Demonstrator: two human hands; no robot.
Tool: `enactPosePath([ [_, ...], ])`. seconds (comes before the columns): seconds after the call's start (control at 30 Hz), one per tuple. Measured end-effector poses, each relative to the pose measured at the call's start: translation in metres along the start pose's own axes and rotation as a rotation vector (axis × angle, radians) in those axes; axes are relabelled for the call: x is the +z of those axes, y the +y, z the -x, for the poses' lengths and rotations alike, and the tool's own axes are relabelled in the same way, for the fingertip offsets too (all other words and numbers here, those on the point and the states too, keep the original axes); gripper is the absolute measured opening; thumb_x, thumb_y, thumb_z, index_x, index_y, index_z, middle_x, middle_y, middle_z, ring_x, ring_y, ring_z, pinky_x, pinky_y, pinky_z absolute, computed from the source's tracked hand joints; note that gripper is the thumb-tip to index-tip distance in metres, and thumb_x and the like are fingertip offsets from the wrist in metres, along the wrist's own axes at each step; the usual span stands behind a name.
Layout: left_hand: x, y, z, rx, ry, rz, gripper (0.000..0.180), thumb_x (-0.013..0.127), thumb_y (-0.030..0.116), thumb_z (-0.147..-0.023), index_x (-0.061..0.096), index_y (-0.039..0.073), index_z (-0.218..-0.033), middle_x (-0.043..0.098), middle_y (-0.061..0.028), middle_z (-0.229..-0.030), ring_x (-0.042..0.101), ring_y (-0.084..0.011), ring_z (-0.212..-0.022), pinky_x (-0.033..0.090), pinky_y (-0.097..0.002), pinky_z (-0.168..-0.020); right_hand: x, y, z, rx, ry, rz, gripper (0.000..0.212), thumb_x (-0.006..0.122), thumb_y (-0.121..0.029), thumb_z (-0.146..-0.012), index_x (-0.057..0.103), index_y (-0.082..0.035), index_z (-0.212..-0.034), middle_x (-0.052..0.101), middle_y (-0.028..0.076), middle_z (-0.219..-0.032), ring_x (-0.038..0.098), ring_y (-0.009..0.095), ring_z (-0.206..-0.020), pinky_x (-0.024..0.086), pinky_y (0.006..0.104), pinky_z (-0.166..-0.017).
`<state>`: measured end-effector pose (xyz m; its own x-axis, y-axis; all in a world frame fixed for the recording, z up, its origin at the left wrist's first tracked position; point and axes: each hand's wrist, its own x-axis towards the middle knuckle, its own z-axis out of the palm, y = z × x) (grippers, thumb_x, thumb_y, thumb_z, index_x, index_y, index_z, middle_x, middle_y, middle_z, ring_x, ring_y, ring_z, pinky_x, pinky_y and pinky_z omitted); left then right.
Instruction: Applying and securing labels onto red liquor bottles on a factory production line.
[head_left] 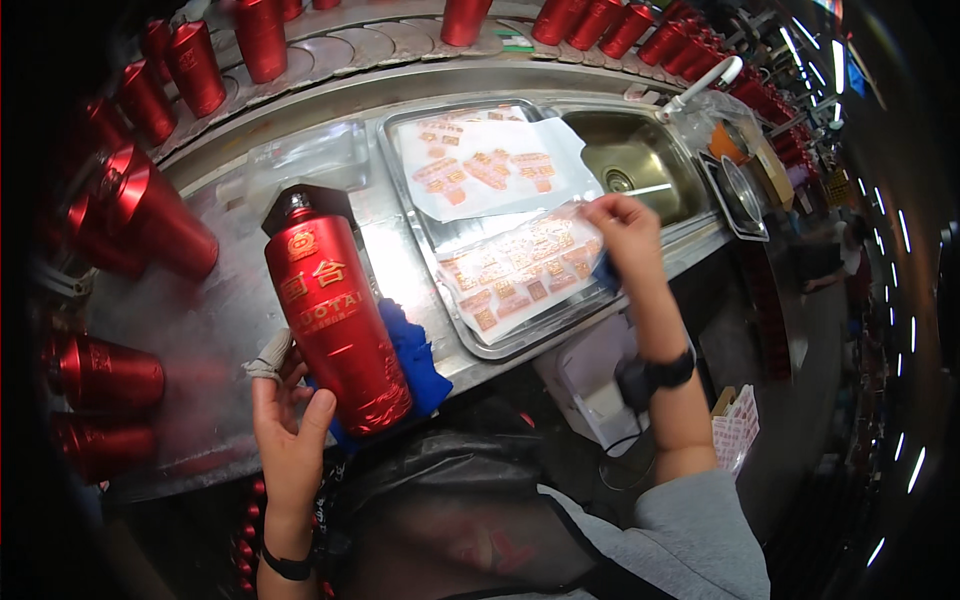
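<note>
Metal surface, work at its near edge. A red bottle lies left of centre, aslant, neck away from the person, base toward the near edge. Its writing is gold: round emblem below the shoulder, two large characters beneath, then a line of Latin capitals and a much smaller line. Raised red pattern around the base. Crumpled blue cloth at its right side, partly under it.

Left hand beside the lower left side of the bottle: fingers half curled, thumb standing apart from them, a pale wrinkled cover on one fingertip. Contact with the bottle cannot be told for certain.

Right hand: thumb and fingertips pinching the upper right corner of a glossy decal sheet. That sheet lies over the near part of a metal tray, right of the bottle; rows of gold and orange-red characters and small square seals, too small and glary to read. In the far part of the tray, a white sheet with similar decals in looser clusters.

Sink just right of the tray, pale tap over it. Clear plastic container beyond the bottle. More red bottles at far left, some lying; others upright on a curved conveyor along the far side, their markings indistinct. Low at right, a white printed sheet with rows of small red marks, illegible. Dark apron with a blurred red mark.
</note>
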<state>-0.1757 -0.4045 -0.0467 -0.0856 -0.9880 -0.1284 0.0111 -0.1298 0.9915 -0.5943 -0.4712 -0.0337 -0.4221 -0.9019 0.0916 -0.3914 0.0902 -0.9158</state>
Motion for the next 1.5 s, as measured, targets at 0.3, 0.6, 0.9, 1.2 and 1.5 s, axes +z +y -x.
enactPosePath([
  [0.3, 0.011, 0.003, -0.004, 0.010, 0.005, -0.022, 0.073, 0.072, 0.022, -0.085, 0.038, 0.001, -0.146, 0.049, -0.0113, -0.140, 0.048, -0.0207, -0.126, 0.039, -0.0311, -0.096, -0.103, 0.129, -0.134, 0.348, 0.094, 0.960, 0.036, 0.087, -0.026, -0.067, 0.071, 0.001, -0.085, 0.073, 0.017, -0.088, 0.071, 0.027, -0.077, 0.054, 0.0351, -0.071],
  [0.6, 0.019, 0.011, -0.006, 0.091, -0.002, -0.087, 0.083, 0.076, 0.018, -0.080, 0.033, -0.002, -0.149, 0.046, -0.0153, -0.143, 0.045, -0.0266, -0.133, 0.029, -0.0406, -0.115, -0.121, 0.134, -0.138, 0.345, 0.043, 0.957, 0.035, 0.086, -0.028, -0.063, 0.075, -0.004, -0.085, 0.073, 0.018, -0.090, 0.072, 0.033, -0.084, 0.056, 0.0394, -0.078],
  [0.9, 0.007, 0.003, -0.013, 0.054, -0.141, -0.014, 0.089, 0.074, 0.014, -0.085, 0.021, -0.003, -0.154, 0.039, -0.0200, -0.150, 0.039, -0.0293, -0.140, 0.028, -0.0399, -0.116, -0.027, -0.020, 0.001, 0.080, -0.186, 0.031, 0.013, 0.072, -0.006, -0.086, 0.071, 0.002, -0.096, 0.069, 0.002, -0.081, 0.060, 0.007, -0.067, 0.046, 0.0201, -0.060],
  [1.2, 0.001, -0.008, -0.009, 0.050, -0.206, 0.369, 0.081, 0.061, 0.032, -0.097, 0.017, -0.004, -0.154, 0.031, -0.0220, -0.156, 0.030, -0.0280, -0.146, 0.023, -0.0384, -0.118, 0.135, -0.120, 0.147, 0.124, -0.623, -0.369, 0.015, 0.073, -0.011, -0.088, 0.069, -0.002, -0.100, 0.065, -0.003, -0.081, 0.049, -0.001, -0.065, 0.039, 0.0166, -0.057],
  [1.5, 0.004, -0.007, -0.004, 0.132, -0.127, 0.108, 0.086, 0.072, 0.017, -0.089, 0.019, -0.004, -0.154, 0.034, -0.0191, -0.154, 0.035, -0.0255, -0.143, 0.026, -0.0384, -0.118, 0.154, -0.108, 0.160, -0.072, -0.513, -0.097, 0.018, 0.072, -0.007, -0.086, 0.063, -0.002, -0.101, 0.060, 0.001, -0.073, 0.051, 0.002, -0.062, 0.039, 0.0201, -0.053],
])
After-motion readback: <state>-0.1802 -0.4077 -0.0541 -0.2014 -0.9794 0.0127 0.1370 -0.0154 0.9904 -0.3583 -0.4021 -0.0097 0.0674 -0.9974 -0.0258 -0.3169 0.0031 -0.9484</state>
